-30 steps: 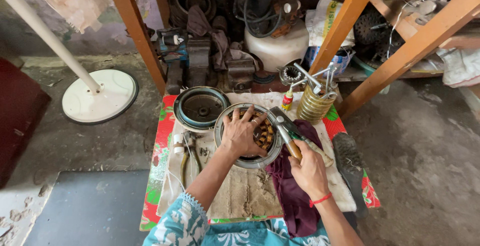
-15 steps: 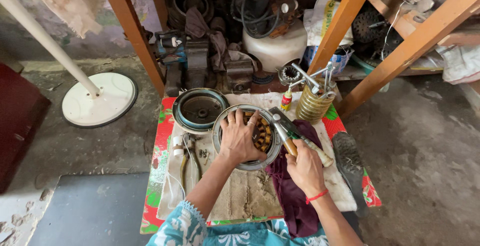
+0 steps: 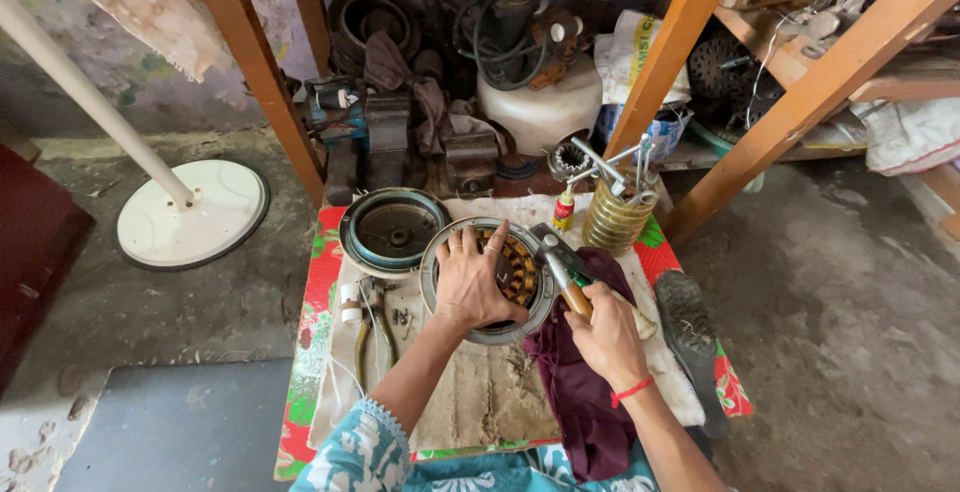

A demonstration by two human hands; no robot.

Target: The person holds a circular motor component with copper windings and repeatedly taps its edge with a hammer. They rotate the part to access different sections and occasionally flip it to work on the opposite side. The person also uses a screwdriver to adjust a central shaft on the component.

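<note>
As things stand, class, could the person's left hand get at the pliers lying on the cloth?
Probably yes. The left hand rests on the round motor housing, and the pliers lie just to its left on the cloth with nothing between them, though the hand would have to let go first.

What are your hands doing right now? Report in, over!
Left hand flat on the round motor housing, steadying it. Right hand closed on wooden-handled hammer, head at the copper windings. Maroon cloth under right wrist; nothing blocking.

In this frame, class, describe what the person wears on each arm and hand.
The left hand carries rings on at least two fingers; its arm is bare up to a teal sleeve with a white floral print and scalloped trim. The right hand has a red thread band at the wrist; no ring is visible.
</note>
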